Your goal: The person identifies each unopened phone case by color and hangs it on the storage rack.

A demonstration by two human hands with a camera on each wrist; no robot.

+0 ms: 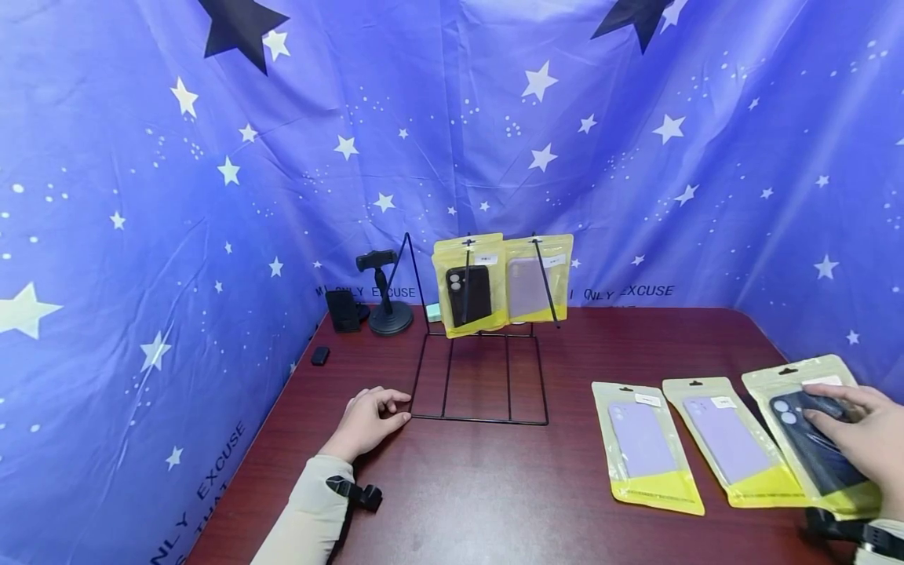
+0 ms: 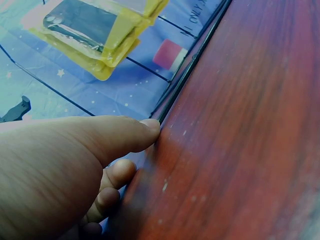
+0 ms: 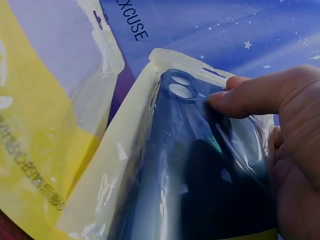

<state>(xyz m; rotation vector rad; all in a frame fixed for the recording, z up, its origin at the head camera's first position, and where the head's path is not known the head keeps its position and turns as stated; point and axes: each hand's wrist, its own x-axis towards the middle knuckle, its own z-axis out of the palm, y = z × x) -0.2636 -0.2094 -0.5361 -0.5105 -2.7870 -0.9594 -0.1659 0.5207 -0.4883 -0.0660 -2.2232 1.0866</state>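
A black wire display rack (image 1: pixel 476 421) stands mid-table. From its hooks hang a yellow pouch with a black phone case (image 1: pixel 469 294) and another with a lilac phone case (image 1: pixel 528 286). My left hand (image 1: pixel 370 422) holds the rack's front left corner, the thumb (image 2: pixel 132 134) against the wire and other fingers curled below. At the right, my right hand (image 1: pixel 865 431) grips a pouch with a dark phone case (image 1: pixel 812 439), the thumb (image 3: pixel 240 102) pressing its front near the camera holes. Fingers behind the pouch are partly hidden. Two pouches with lilac cases (image 1: pixel 643 439) (image 1: pixel 727 439) lie beside it.
Behind the rack's left side are a black phone stand (image 1: pixel 390 318) and a dark upright block (image 1: pixel 343 310). A small black object (image 1: pixel 320 356) lies near the table's left edge. Starry blue cloth (image 1: pixel 452 141) encloses the table's back and sides.
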